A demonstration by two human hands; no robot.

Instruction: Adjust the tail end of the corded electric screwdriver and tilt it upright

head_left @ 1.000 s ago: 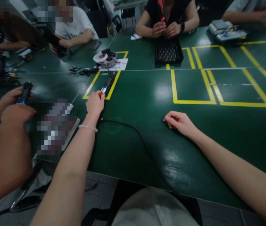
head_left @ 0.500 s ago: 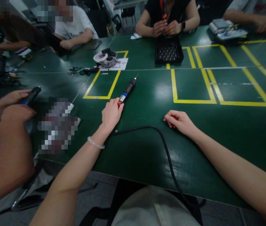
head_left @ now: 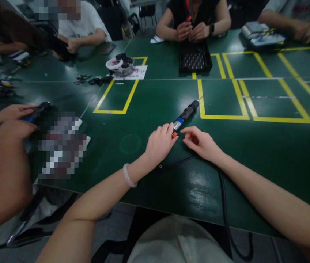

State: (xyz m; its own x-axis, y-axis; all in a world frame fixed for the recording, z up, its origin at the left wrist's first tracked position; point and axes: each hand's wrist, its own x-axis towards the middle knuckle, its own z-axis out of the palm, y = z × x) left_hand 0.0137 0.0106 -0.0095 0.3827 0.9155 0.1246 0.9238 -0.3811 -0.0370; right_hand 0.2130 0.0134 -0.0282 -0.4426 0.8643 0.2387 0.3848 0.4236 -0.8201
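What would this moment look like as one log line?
left hand: holds electric screwdriver; right hand: close by, fingers loosely curled; black cable: hangs off table

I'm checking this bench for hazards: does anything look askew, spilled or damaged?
Nothing looks spilled. The black cable droops over the near edge of the table and could snag; the white paper lies askew across the yellow tape.

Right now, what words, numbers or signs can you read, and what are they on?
Nothing reads clearly.
White cloth shirt, upper left: dark lettering, too blurred.
Pale cloth shirt, far right: red lettering, too blurred.
White paper sheet: marks too small.
Slim black power screwdriver, blue-and-silver band: any print too small.
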